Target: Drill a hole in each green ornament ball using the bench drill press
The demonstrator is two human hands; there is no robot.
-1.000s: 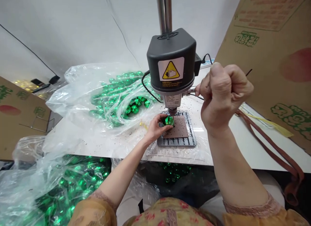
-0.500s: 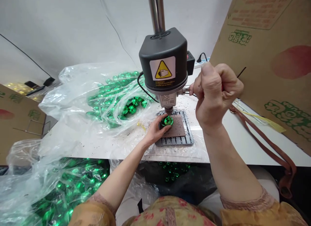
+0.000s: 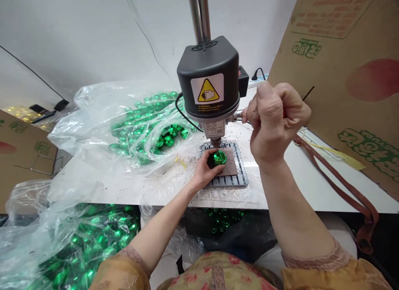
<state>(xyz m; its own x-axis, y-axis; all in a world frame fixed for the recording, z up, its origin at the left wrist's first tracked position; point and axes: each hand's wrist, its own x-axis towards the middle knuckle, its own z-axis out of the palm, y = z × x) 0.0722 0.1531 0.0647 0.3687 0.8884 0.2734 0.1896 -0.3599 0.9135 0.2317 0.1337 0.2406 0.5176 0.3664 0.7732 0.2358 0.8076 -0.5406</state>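
A shiny green faceted ball rests on the brown board over the slotted metal base of a small black drill press. My left hand curves round the ball's left side, thumb at the near side and fingers at the far side. The drill chuck is just above and slightly left of the ball; the bit's tip is hard to make out. Raised at the machine's right side, my right hand is closed round the feed lever, whose thin dark end sticks out past the knuckles.
Clear plastic bags of green balls lie on the white table and below at left. Cardboard boxes stand at both sides. A brown strap hangs over the table's right edge. Dark shavings are scattered about the base.
My left hand and the green ball have shifted a little to the right on the board, away from under the chuck. My right hand stays on the lever at about the same height.
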